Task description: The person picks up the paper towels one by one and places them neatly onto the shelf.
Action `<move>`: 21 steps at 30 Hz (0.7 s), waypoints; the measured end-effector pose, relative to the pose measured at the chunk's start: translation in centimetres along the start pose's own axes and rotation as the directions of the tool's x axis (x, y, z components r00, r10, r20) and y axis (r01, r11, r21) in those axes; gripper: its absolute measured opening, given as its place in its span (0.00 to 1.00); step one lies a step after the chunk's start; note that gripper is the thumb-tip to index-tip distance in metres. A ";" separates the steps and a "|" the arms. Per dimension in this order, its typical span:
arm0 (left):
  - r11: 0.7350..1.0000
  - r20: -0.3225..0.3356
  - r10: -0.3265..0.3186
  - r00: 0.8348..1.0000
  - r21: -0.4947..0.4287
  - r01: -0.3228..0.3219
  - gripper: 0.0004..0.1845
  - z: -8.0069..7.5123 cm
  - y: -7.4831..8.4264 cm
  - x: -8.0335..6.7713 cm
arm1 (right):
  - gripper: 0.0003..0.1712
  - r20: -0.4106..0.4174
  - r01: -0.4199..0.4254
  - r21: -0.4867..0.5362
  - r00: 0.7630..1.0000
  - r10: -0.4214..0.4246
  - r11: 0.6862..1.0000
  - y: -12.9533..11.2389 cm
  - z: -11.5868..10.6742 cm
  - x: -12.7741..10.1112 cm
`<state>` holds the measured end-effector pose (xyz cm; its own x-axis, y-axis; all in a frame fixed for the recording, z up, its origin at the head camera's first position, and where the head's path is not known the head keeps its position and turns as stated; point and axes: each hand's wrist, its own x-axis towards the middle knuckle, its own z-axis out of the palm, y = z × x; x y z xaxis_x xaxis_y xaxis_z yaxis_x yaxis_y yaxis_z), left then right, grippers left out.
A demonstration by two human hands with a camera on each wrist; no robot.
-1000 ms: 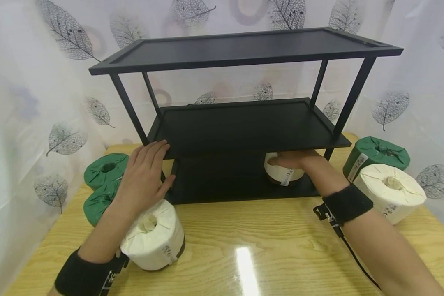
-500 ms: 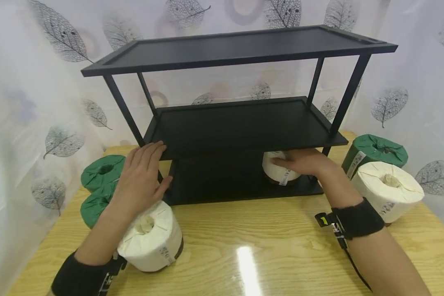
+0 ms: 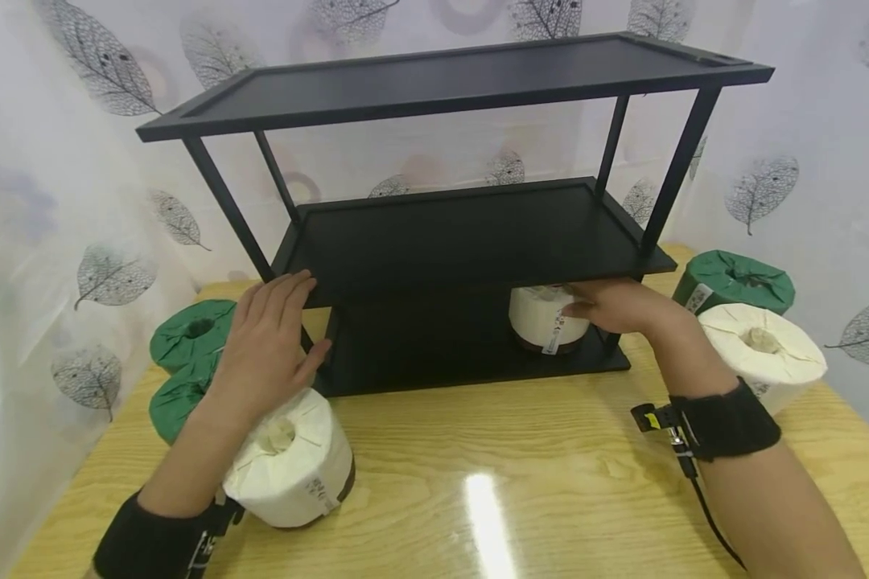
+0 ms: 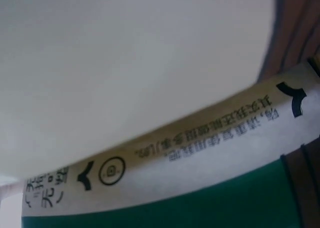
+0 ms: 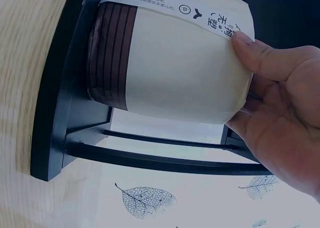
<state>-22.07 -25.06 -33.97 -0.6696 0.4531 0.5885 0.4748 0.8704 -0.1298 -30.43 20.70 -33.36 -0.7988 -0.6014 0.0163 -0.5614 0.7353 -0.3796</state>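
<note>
Your right hand (image 3: 611,305) grips the cream paper-wrapped roll (image 3: 546,318) on the bottom shelf's right end, near the rack's (image 3: 478,241) front post. Your left hand (image 3: 268,342), fingers straight, braces the rack's left corner. Risk: snagging that post, or the rack sliding.

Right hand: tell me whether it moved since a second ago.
Yes. The right hand slid back along the white roll toward the rack's right front post.
</note>
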 end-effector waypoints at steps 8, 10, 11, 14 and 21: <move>1.000 -0.014 0.002 1.000 -0.002 -0.002 0.41 0.0 -0.2 -0.3 | 0.32 -0.016 0.006 0.036 1.000 -0.005 0.999 -0.5 0.3 0.4; 1.000 -0.019 0.003 1.000 0.000 -0.003 0.41 0.0 -0.2 -0.4 | 0.31 -0.009 0.000 0.027 1.000 0.001 1.000 -0.7 0.3 0.4; 1.000 -0.022 0.004 1.000 0.002 -0.004 0.41 0.0 -0.2 -0.4 | 0.31 -0.006 -0.004 0.022 1.000 0.004 1.000 -0.7 0.3 0.4; 1.000 -0.026 0.004 1.000 0.001 -0.004 0.41 0.1 -0.2 -0.4 | 0.30 -0.008 -0.013 0.004 1.000 0.013 1.000 -0.8 0.3 0.4; 1.000 -0.031 0.013 0.999 -0.006 -0.013 0.42 0.0 0.0 -0.3 | 0.31 -0.013 -0.068 -0.012 0.998 0.067 0.998 -1.0 0.3 0.3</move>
<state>-21.85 -25.17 -34.16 -0.6452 0.4582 0.6113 0.4869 0.8632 -0.1331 -30.08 19.66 -33.28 -0.8375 -0.5465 0.0023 -0.5088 0.7780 -0.3686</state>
